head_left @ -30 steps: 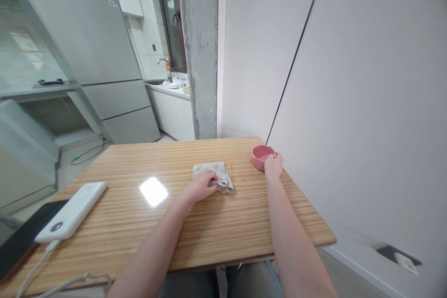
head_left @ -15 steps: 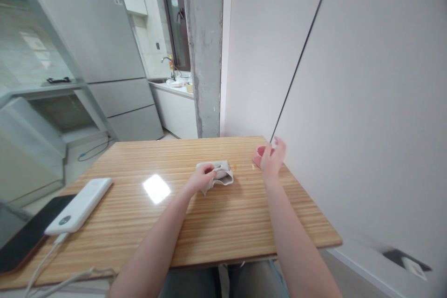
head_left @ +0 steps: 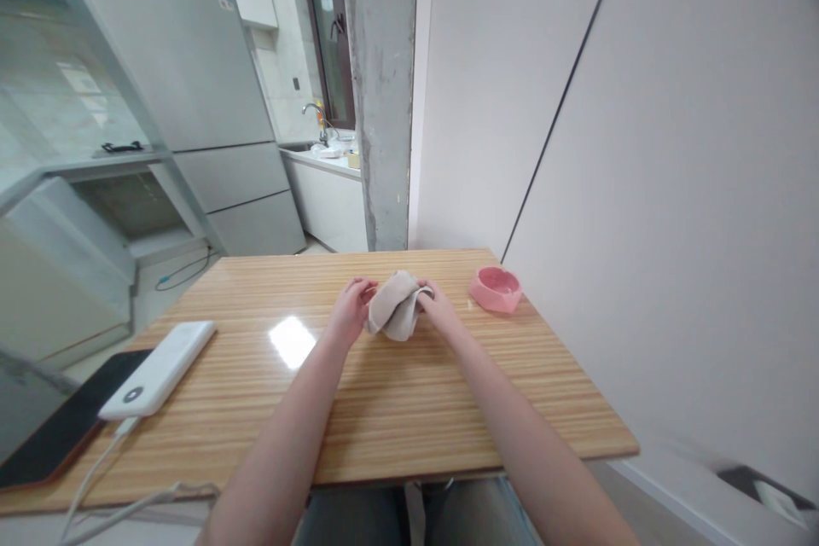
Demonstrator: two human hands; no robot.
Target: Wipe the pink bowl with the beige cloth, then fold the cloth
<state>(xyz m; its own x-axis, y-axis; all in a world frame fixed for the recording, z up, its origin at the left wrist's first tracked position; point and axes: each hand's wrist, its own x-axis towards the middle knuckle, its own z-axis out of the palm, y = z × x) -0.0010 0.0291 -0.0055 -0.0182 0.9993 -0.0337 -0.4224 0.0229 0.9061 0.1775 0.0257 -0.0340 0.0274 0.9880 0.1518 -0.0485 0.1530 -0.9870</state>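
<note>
A crumpled light grey-beige cloth is bunched up over the middle of the wooden table. From its right side my right hand grips it, with fingers closed on a fold. My left hand is at the cloth's left edge, its fingers curved and apart; whether its fingertips touch the fabric is hard to see. Right of both hands, a pink angular bowl rests near the table's right edge, and neither hand touches it.
On the left of the table lie a white power bank with a cable plugged in and a dark flat device. A pale wall runs along the right side. Behind the table stand a concrete pillar and a grey fridge.
My right hand has left the pink bowl and moved left to take hold of the cloth. The cloth is more bunched and raised. My left hand has shifted slightly left from it.
</note>
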